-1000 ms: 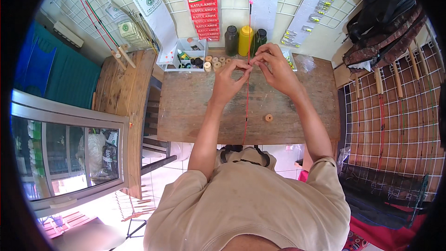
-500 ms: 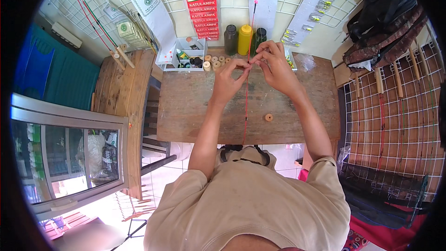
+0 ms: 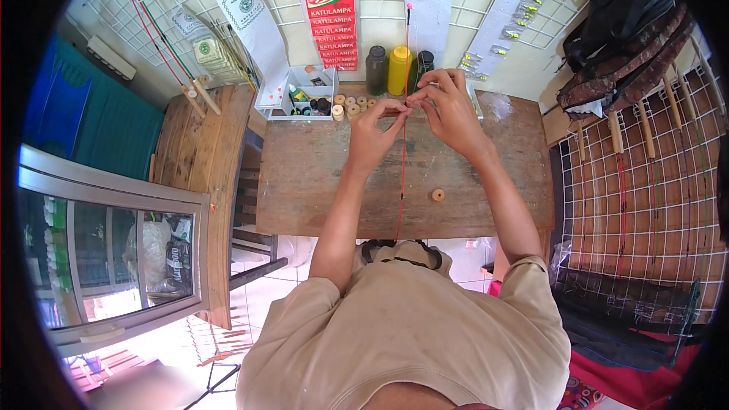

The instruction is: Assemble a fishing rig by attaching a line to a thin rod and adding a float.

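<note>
A thin red fishing rod [image 3: 402,175] stands lengthwise before me, its pink-tipped end pointing away and its near end running down past the table edge. My left hand [image 3: 372,130] is closed in a pinch on the rod, thumb and forefinger meeting at a dark spot on it. From the other side, my right hand [image 3: 448,110] pinches with thumb and forefinger right against the same spot. Whatever is between those right fingertips is too small to make out. A small round wooden ring [image 3: 438,195] with a hole lies on the wooden table [image 3: 319,182], near my right forearm.
At the table's back are a white tray [image 3: 279,115] of small bottles, several cork-coloured rings [image 3: 351,111], a yellow bottle [image 3: 398,70] and dark bottles [image 3: 377,70]. Rods hang on a wire grid [image 3: 638,205] to the right. A glass-fronted cabinet [image 3: 114,258] stands left.
The rod's far tip has shifted slightly left and down. Both hands stay pinched at the same place, with only small finger movement. The whole view has tilted a little.
</note>
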The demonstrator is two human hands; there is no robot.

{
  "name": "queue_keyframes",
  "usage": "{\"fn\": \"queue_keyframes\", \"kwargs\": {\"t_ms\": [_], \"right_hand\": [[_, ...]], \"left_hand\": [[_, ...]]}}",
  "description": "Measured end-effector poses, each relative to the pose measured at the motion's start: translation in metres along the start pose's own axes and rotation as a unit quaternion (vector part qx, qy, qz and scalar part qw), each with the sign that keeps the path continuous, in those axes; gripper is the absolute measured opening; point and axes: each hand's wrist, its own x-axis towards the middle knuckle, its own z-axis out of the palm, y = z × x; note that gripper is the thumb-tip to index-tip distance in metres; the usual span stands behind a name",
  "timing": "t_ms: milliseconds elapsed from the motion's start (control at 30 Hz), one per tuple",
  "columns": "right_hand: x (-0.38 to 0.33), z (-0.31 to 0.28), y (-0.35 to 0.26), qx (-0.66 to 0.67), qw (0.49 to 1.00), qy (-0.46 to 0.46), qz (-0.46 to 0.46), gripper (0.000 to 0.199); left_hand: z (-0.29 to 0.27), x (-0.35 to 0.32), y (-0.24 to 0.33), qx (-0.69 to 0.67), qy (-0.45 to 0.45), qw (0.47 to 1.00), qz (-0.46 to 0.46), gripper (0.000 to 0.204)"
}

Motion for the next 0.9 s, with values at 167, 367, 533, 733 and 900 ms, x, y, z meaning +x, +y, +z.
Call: {"fn": "queue_keyframes", "kwargs": {"t_ms": [167, 367, 533, 733, 900], "right_hand": [[0.000, 0.001, -0.002, 0.008, 1.000, 0.004, 0.015, 0.014], [0.001, 0.002, -0.006, 0.027, 0.999, 0.003, 0.043, 0.013], [0.003, 0.001, -0.010, 0.036, 0.998, -0.001, 0.047, 0.013], [0.003, 0.003, -0.010, 0.040, 0.998, -0.006, 0.052, 0.013], [0.005, 0.004, -0.011, 0.030, 0.998, -0.011, 0.051, 0.014]], "left_hand": [[-0.002, 0.000, 0.000, 0.001, -0.007, 1.000, 0.009, 0.014], [-0.004, -0.001, 0.002, 0.000, -0.019, 1.000, -0.003, 0.012], [-0.005, 0.000, 0.004, -0.005, -0.014, 1.000, -0.007, 0.011], [-0.006, 0.000, 0.003, 0.024, -0.005, 1.000, 0.019, 0.014], [-0.005, 0.000, 0.006, 0.045, 0.011, 0.998, 0.036, 0.016]]}}
